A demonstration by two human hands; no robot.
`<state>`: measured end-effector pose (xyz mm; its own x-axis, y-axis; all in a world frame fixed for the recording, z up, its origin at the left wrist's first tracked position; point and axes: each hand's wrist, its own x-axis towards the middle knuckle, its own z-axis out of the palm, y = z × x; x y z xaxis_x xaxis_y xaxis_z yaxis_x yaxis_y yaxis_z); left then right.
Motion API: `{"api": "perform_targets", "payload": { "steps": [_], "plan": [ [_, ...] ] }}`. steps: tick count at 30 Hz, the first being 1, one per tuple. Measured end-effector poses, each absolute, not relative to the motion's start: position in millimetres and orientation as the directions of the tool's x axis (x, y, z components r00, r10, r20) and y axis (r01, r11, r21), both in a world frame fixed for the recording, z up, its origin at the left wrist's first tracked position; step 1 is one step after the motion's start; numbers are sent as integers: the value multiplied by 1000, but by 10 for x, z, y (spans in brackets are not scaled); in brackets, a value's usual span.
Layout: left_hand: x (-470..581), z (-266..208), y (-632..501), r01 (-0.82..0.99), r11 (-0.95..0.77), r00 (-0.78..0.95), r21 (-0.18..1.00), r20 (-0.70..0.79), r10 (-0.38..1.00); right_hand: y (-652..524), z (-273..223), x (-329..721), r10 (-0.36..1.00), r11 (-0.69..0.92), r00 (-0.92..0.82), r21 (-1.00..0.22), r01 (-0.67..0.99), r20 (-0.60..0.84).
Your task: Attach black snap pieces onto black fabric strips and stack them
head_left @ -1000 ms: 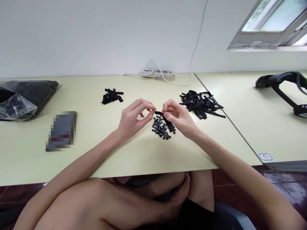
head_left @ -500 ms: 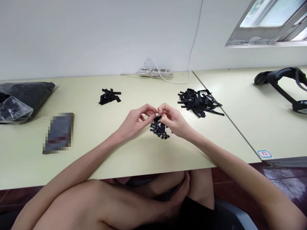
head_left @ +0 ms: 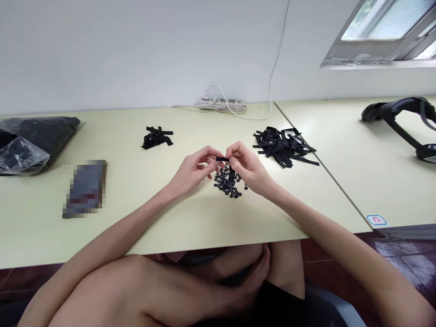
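Observation:
Between my two hands is a short black fabric strip (head_left: 222,159), with one part hanging down over the table. My left hand (head_left: 195,170) pinches the strip's left end between thumb and fingers, the other fingers curled beneath. Close by, my right hand (head_left: 248,168) is shut on the strip's right part, thumb against forefinger. Just below the fingertips lies a loose heap of small round black snap buttons (head_left: 225,185), several of them apart at its edge. Whether a button sits in the fingers is hidden.
A large pile of black strips (head_left: 281,146) lies to the right, a smaller pile (head_left: 156,137) to the left. Further left are a blurred-out dark item (head_left: 85,188) and a plastic bag (head_left: 44,141). A power strip (head_left: 221,104) lies by the wall, a black headset (head_left: 398,118) far right.
The strip has been raised slightly and turned, so its left end now shows across my left fingertips. My right hand has moved up a little; the piles are unchanged.

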<state>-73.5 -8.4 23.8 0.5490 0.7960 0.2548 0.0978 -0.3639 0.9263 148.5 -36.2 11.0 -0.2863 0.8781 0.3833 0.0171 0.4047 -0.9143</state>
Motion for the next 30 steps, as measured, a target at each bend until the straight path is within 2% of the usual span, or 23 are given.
{"api": "perform_targets", "payload": {
  "steps": [7,11,16,30],
  "plan": [
    [-731,258,-88,99,-305,478,947,223,850,-363,163,1501,877,444,-212,-896,18,431],
    [-740,260,-77,53,-285,505,957,221,834,-376,173,1494,880,442,-207,-896,31,427],
    [-732,256,-74,12,-321,487,947,275,829,-394,164,1473,877,446,-202,-895,8,435],
    [-735,279,-80,16,-337,442,941,295,847,-408,158,1496,841,538,-160,-832,135,517]
  ]
}}
